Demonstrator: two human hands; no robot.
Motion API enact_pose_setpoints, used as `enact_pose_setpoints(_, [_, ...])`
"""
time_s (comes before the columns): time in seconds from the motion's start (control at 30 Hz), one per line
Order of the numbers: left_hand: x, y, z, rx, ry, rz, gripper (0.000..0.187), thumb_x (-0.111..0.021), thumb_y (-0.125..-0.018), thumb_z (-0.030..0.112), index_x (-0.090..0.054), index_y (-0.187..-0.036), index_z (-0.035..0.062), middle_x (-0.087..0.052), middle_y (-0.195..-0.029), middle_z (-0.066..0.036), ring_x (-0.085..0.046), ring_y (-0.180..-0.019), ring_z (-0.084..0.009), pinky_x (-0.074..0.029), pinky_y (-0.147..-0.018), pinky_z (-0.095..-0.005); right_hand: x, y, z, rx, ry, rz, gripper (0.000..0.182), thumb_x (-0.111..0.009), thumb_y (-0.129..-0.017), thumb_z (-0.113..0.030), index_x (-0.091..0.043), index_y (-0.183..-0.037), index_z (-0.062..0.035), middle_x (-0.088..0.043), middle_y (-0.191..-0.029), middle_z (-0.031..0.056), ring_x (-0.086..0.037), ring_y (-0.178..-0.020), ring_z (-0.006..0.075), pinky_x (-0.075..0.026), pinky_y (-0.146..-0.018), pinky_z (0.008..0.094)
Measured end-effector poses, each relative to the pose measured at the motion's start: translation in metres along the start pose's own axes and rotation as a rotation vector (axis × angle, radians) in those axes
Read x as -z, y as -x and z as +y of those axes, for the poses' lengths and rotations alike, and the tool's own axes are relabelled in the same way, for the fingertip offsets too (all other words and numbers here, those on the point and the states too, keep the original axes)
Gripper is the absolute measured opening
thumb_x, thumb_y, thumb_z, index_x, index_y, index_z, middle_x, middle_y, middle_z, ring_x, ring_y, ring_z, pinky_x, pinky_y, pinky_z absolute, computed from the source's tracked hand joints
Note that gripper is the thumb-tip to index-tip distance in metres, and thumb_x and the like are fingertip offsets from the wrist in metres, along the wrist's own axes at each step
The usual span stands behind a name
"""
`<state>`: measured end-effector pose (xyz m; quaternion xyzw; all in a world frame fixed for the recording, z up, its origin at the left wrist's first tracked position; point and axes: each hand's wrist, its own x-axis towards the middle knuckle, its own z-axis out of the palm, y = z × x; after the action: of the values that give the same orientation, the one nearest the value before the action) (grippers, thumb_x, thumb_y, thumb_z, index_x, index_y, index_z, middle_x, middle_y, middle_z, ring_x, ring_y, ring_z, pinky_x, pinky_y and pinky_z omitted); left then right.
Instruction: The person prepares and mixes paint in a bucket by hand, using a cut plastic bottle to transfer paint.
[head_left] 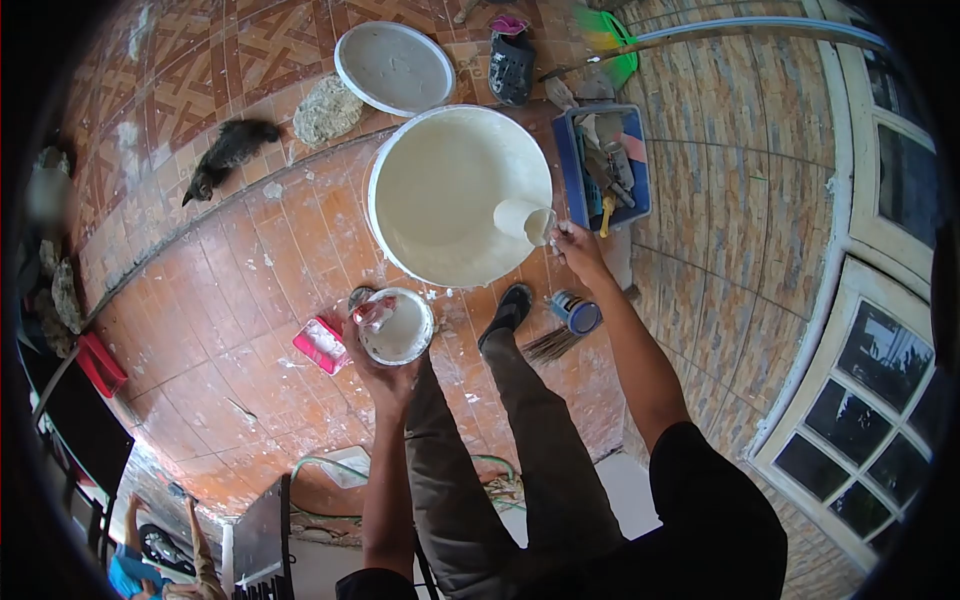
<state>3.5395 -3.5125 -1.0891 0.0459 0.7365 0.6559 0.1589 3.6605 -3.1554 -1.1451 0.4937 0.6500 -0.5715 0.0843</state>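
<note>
My right hand [578, 245] is closed around the handle of a white plastic mug [518, 218], tilted over the right side of a large round white tub [373, 200]. Pale, milky liquid fills the tub's bottom. Lower left, my left hand [380, 374] grips a small white bucket [429, 332] from its near left side. Whitish residue coats the inside of this bucket. A clear and reddish plastic-looking piece [374, 312] lies at its left rim, close to my fingers.
A pink tray [320, 345] sits left of the bucket. Right of my shoe are a blue-labelled can [577, 313] and a brush of bristles [550, 345]. Beyond the tub are a blue tool crate [640, 205], a round lid [400, 70], a clog [511, 70] and a dark cat [232, 155].
</note>
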Motion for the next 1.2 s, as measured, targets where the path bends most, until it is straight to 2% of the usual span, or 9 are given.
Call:
enact_pose_setpoints(0.1, [-0.015,-0.001,0.001,0.026,0.007,-0.055,0.100,-0.086,-0.066,0.030,-0.026,-0.140,0.0008,-0.040,-0.135,-0.017,-0.044,-0.125,-0.0295,-0.037,-0.104,-0.0422,-0.004,0.004,-0.006,-0.006,0.034,-0.008,0.014,-0.057,-0.095,-0.015,-0.059,-0.093,-0.0006,-0.058,-0.071,-0.0009,-0.050,-0.060,0.0050,-0.043,-0.053,0.0236])
enact_pose_setpoints(0.2, [-0.023,-0.003,0.007,0.022,0.033,-0.088,0.101,-0.086,-0.065,0.032,-0.026,-0.139,-0.0008,-0.038,-0.136,-0.017,-0.043,-0.125,-0.0292,-0.037,-0.104,-0.0424,-0.009,-0.006,-0.008,0.199,0.195,0.016,0.017,-0.058,-0.092,-0.015,-0.057,-0.093,0.0016,-0.062,-0.071,0.0072,-0.059,-0.061,0.0154,-0.046,-0.056,0.0299])
enact_pose_setpoints(0.33, [-0.030,-0.009,0.021,-0.008,0.144,-0.071,0.104,-0.085,-0.066,0.037,-0.023,-0.141,0.0005,-0.037,-0.136,-0.016,-0.042,-0.125,-0.0293,-0.037,-0.104,-0.0434,-0.030,0.010,-0.057,0.490,0.458,0.068,0.020,-0.058,-0.088,-0.015,-0.050,-0.090,0.0032,-0.063,-0.078,0.0248,-0.064,-0.080,0.0426,-0.050,-0.067,0.0438])
enact_pose_setpoints(0.63, [-0.008,-0.009,0.020,0.005,-0.037,0.074,0.103,-0.087,-0.064,0.034,-0.025,-0.141,0.0023,-0.037,-0.134,-0.015,-0.041,-0.125,-0.0290,-0.037,-0.103,-0.0419,-0.065,-0.055,-0.067,0.427,0.403,-0.118,0.016,-0.058,-0.089,-0.012,-0.049,-0.090,0.0011,-0.062,-0.073,0.0193,-0.062,-0.069,0.0378,-0.048,-0.062,0.0424])
enact_pose_setpoints(0.77, [0.012,0.008,-0.007,-0.020,-0.261,0.177,0.102,-0.088,-0.063,0.027,-0.027,-0.140,0.0023,-0.037,-0.135,-0.015,-0.041,-0.125,-0.0288,-0.037,-0.103,-0.0414,-0.087,0.002,-0.112,0.740,0.476,0.094,0.014,-0.061,-0.088,-0.009,-0.049,-0.084,-0.0006,-0.060,-0.076,0.0197,-0.060,-0.066,0.0373,-0.047,-0.059,0.0401])
enact_pose_setpoints(0.83, [0.011,0.005,-0.010,-0.032,-0.068,0.240,0.101,-0.089,-0.062,0.023,-0.028,-0.140,0.0030,-0.038,-0.134,-0.014,-0.041,-0.125,-0.0286,-0.036,-0.105,-0.0414,-0.102,0.026,-0.096,1.143,0.609,0.241,0.011,-0.064,-0.083,-0.002,-0.053,-0.086,0.0001,-0.060,-0.079,0.0171,-0.062,-0.068,0.0349,-0.050,-0.058,0.0399])
enact_pose_setpoints(0.9, [0.013,0.009,-0.010,0.000,-0.013,0.283,0.101,-0.089,-0.062,0.021,-0.028,-0.140,0.0033,-0.038,-0.134,-0.014,-0.040,-0.126,-0.0286,-0.035,-0.105,-0.0416,-0.122,0.016,-0.074,1.285,0.624,0.287,0.011,-0.063,-0.082,0.000,-0.053,-0.088,0.0008,-0.061,-0.081,0.0160,-0.063,-0.069,0.0341,-0.051,-0.058,0.0397])
enact_pose_setpoints(1.03, [0.023,0.014,-0.032,-0.014,-0.121,0.320,0.096,-0.086,-0.064,0.017,-0.029,-0.139,0.0022,-0.038,-0.133,-0.016,-0.042,-0.124,-0.0292,-0.037,-0.104,-0.0425,-0.157,-0.045,-0.058,1.247,0.613,0.362,0.009,-0.062,-0.085,0.000,-0.053,-0.085,0.0013,-0.063,-0.083,0.0170,-0.065,-0.069,0.0328,-0.052,-0.059,0.0361])
enact_pose_setpoints(1.2, [0.022,0.026,-0.044,0.044,-0.133,0.413,0.096,-0.086,-0.064,0.018,-0.029,-0.139,0.0013,-0.038,-0.132,-0.016,-0.043,-0.123,-0.0289,-0.038,-0.103,-0.0425,-0.186,-0.078,-0.043,0.739,0.146,0.279,0.008,-0.058,-0.090,-0.003,-0.053,-0.089,0.0030,-0.065,-0.080,0.0133,-0.067,-0.068,0.0203,-0.052,-0.059,0.0298])
